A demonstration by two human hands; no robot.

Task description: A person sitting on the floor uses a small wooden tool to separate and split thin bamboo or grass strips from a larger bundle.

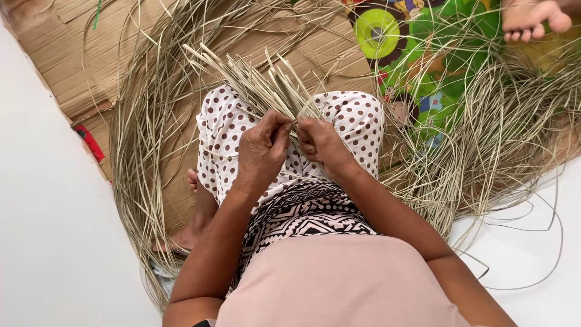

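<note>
Both our left hand and right hand pinch the bundle of dry straw strips, which fans away from our fingers over our dotted lap.

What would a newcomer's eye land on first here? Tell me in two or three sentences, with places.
In the middle, the left hand and right hand meet on a bundle of pale dry strips that fans up and left over a lap in spotted cloth. Long loose strands sweep around on both sides over brown cardboard. At the top right lies a bright green play mat, with another person's bare foot at its edge.
</note>
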